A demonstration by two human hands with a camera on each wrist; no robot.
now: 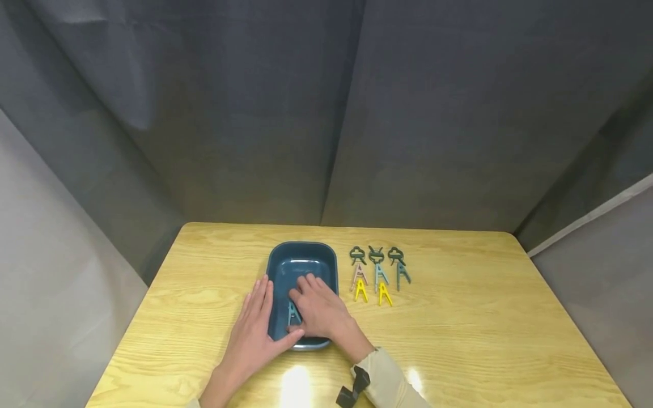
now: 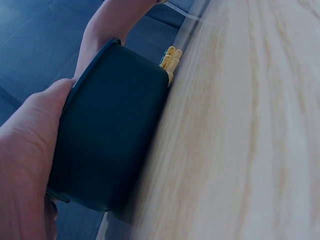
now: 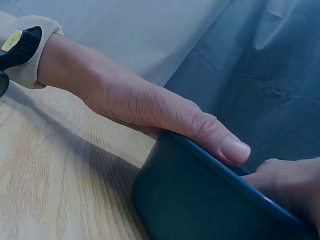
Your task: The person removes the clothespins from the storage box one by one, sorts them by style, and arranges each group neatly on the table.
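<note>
Reaching into the blue tub (image 1: pixel 302 258) at centre frame, the right hand (image 1: pixel 318 309) looks pinched on a teal clip (image 1: pixel 293 313) near the front wall; a clumsy lift could tip the tub or scatter the clip rows (image 1: pixel 378 275) just to its right; left hand (image 1: pixel 257 326) lies flat, fingers straight, thumb bracing the near rim.

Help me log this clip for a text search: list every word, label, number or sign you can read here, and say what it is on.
No text can be read in any view.
The yellow label on the black strap at the wrist bears marks too small and blurred to read.
The dark blue tub, the clothes pegs and the wooden table show no lettering.
</note>
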